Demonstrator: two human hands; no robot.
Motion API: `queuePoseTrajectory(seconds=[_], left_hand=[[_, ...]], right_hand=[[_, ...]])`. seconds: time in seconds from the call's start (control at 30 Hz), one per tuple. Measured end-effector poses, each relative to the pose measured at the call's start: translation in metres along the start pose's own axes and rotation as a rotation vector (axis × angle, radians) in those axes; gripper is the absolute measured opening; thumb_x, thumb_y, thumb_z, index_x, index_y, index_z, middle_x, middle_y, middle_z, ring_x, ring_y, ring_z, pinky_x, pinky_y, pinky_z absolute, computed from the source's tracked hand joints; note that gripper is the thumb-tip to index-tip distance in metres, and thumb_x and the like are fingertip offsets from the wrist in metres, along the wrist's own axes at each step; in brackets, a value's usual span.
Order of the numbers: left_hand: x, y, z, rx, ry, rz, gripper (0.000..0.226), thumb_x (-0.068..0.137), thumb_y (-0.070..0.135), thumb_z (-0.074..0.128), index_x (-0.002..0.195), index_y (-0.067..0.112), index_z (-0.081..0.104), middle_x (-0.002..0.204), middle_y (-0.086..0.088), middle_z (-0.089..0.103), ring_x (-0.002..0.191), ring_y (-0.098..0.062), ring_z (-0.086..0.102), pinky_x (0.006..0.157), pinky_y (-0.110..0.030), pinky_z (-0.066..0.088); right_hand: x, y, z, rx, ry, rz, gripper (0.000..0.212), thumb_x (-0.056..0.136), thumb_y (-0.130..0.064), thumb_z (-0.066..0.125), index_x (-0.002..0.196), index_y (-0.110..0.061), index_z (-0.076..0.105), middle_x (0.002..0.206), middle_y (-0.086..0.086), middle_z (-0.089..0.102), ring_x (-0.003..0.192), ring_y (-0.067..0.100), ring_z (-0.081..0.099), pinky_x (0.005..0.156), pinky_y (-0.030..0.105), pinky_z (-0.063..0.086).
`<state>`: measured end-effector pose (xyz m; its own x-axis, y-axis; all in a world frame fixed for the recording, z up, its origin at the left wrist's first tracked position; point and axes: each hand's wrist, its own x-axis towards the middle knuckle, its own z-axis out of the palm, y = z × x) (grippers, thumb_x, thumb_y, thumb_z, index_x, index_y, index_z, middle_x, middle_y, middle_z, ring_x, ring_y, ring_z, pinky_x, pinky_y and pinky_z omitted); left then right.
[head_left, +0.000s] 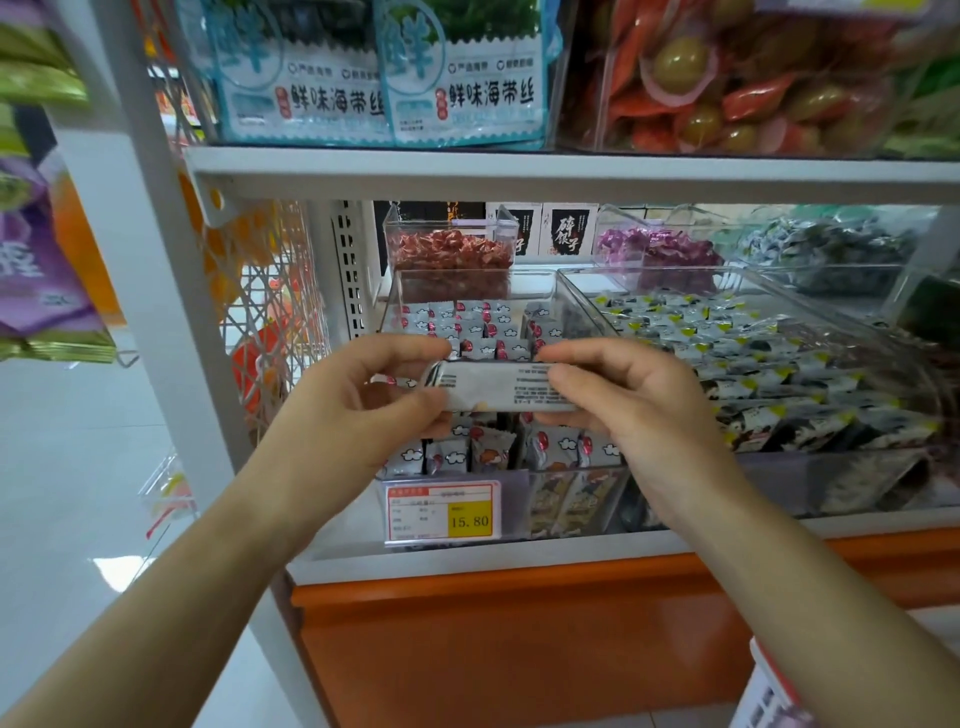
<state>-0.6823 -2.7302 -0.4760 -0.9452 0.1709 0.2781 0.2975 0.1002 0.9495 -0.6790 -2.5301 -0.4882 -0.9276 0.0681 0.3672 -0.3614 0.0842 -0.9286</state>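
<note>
Left hand (363, 400): fingers and thumb pinch the packet's left end.
Right hand (623, 400): pinches its right end.
Packet (493, 387): grey, level, over the clear bin's (470, 271) front rows.
Price tag (444, 512): on the bin's front.
Red sweets (449, 249): tub behind the bin.

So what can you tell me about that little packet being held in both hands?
The packet is a small, pale grey sealed wrapper, seemingly glossy plastic film, with lines of tiny black print facing the camera. It is held level, long side across. The left hand pinches its left end, the right hand its right end, above a clear bin of similar packets.
</note>
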Motion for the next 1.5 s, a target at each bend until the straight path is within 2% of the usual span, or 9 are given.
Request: queuePoseTrajectory(seconds=[0.27, 0.37, 0.57, 0.8, 0.93, 1.1, 1.27, 1.4, 1.5], left_hand=[[-0.004, -0.002, 0.000, 0.281, -0.008, 0.080, 0.024, 0.081, 0.017, 0.067, 0.095, 0.035, 0.061, 0.094, 0.005, 0.065, 0.087, -0.010, 0.063, 0.078, -0.032, 0.054], [-0.004, -0.002, 0.002, 0.279, 0.004, 0.070, 0.007, 0.080, 0.029, 0.065, 0.086, 0.026, 0.062, 0.081, 0.006, 0.065, 0.076, -0.006, 0.062, 0.071, -0.024, 0.051], [0.000, -0.003, -0.001, 0.295, 0.068, 0.056, 0.020, 0.083, 0.026, 0.062, 0.071, 0.010, 0.060, 0.062, 0.002, 0.062, 0.052, -0.004, 0.057, 0.049, -0.011, 0.046], [0.001, -0.004, 0.000, 0.364, 0.101, 0.116, 0.022, 0.083, 0.030, 0.062, 0.070, 0.012, 0.063, 0.066, 0.002, 0.063, 0.058, 0.000, 0.062, 0.050, -0.009, 0.046], [-0.002, -0.004, 0.004, 0.357, -0.027, 0.067, 0.040, 0.064, 0.053, 0.061, 0.094, 0.027, 0.062, 0.084, 0.011, 0.069, 0.076, -0.002, 0.067, 0.064, -0.015, 0.053], [0.001, -0.008, 0.004, 0.342, 0.070, 0.131, 0.013, 0.087, 0.024, 0.058, 0.099, 0.019, 0.063, 0.087, 0.006, 0.068, 0.076, -0.001, 0.066, 0.062, -0.012, 0.052], [-0.001, -0.012, 0.009, 0.401, 0.058, 0.203, 0.032, 0.089, 0.041, 0.044, 0.113, 0.028, 0.059, 0.102, 0.013, 0.063, 0.085, 0.002, 0.062, 0.069, -0.014, 0.052], [0.001, -0.022, 0.003, 1.015, 0.005, 0.391, 0.051, 0.091, 0.046, 0.035, 0.134, 0.023, 0.048, 0.138, 0.008, 0.047, 0.134, -0.009, 0.032, 0.111, -0.034, 0.024], [0.002, -0.032, 0.001, 1.240, -0.151, 0.307, 0.056, 0.093, 0.049, 0.021, 0.143, 0.027, 0.033, 0.153, 0.011, 0.025, 0.144, -0.008, 0.001, 0.116, -0.047, -0.003]], right_hand=[[-0.001, 0.000, 0.005, -0.138, 0.099, -0.053, 0.014, 0.081, -0.015, 0.067, 0.068, -0.017, 0.070, 0.066, -0.003, 0.068, 0.063, 0.007, 0.063, 0.058, 0.019, 0.052], [-0.004, -0.001, 0.010, -0.248, 0.105, -0.152, 0.015, 0.081, -0.014, 0.068, 0.067, -0.017, 0.069, 0.066, -0.007, 0.066, 0.060, 0.000, 0.059, 0.057, 0.011, 0.046], [-0.007, -0.001, 0.014, -0.276, 0.043, -0.205, 0.011, 0.082, -0.014, 0.067, 0.072, -0.012, 0.071, 0.067, -0.001, 0.067, 0.062, 0.006, 0.061, 0.058, 0.013, 0.047], [-0.006, 0.000, 0.013, -0.235, 0.035, -0.178, 0.011, 0.084, -0.014, 0.065, 0.075, -0.015, 0.071, 0.071, -0.004, 0.069, 0.064, 0.006, 0.064, 0.055, 0.018, 0.052], [-0.001, 0.006, 0.010, -0.094, 0.104, -0.035, 0.009, 0.086, -0.018, 0.064, 0.082, -0.017, 0.072, 0.073, -0.003, 0.071, 0.067, 0.012, 0.069, 0.059, 0.031, 0.059], [0.003, 0.003, 0.000, 0.053, -0.148, 0.008, 0.039, 0.068, -0.023, 0.073, 0.106, -0.026, 0.065, 0.099, -0.001, 0.072, 0.090, 0.017, 0.070, 0.078, 0.027, 0.057], [0.007, -0.002, -0.008, 0.054, -0.012, -0.058, 0.019, 0.076, -0.025, 0.067, 0.092, -0.016, 0.065, 0.083, -0.001, 0.072, 0.076, 0.015, 0.068, 0.054, 0.022, 0.055], [0.013, -0.002, -0.017, -0.101, -0.017, -0.017, 0.014, 0.081, -0.027, 0.067, 0.086, -0.015, 0.065, 0.075, 0.001, 0.070, 0.071, 0.019, 0.064, 0.055, 0.030, 0.054], [0.014, 0.003, -0.017, -0.252, -0.016, -0.026, 0.020, 0.083, -0.028, 0.066, 0.088, -0.009, 0.064, 0.075, 0.001, 0.070, 0.069, 0.012, 0.065, 0.056, 0.029, 0.054]])
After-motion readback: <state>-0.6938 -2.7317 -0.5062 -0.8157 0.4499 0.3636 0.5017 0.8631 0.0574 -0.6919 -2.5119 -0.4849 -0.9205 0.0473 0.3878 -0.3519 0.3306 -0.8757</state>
